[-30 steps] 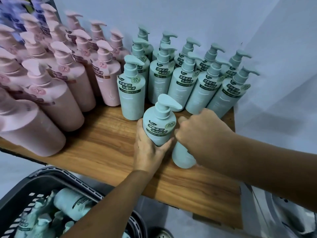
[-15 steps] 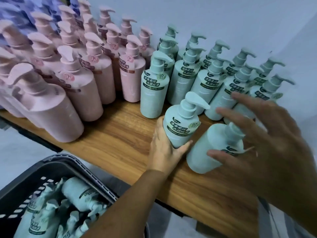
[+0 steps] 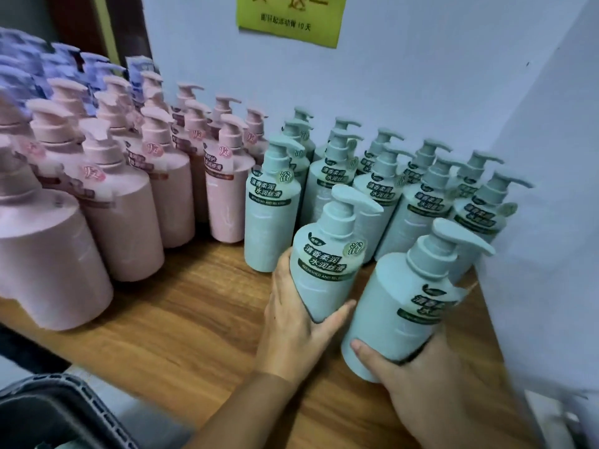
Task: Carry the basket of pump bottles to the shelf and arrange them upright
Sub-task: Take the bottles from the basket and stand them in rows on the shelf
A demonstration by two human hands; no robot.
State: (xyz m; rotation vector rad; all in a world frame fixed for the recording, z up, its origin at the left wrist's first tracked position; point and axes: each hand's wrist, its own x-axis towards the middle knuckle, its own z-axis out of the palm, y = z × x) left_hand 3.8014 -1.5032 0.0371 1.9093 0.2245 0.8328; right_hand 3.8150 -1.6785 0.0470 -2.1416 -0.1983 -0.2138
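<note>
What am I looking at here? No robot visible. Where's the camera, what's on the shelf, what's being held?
There is no machine: a person wears a wide-angle camera on the head, looking down at their own bare hands. There is only this one view. The wooden shelf holds upright pump bottles: pink bottles on the left, purple ones behind them, green bottles on the right by the wall. The left hand grips one front green bottle; the right hand grips a second green bottle, tilted slightly. The dark basket shows at bottom left.
</note>
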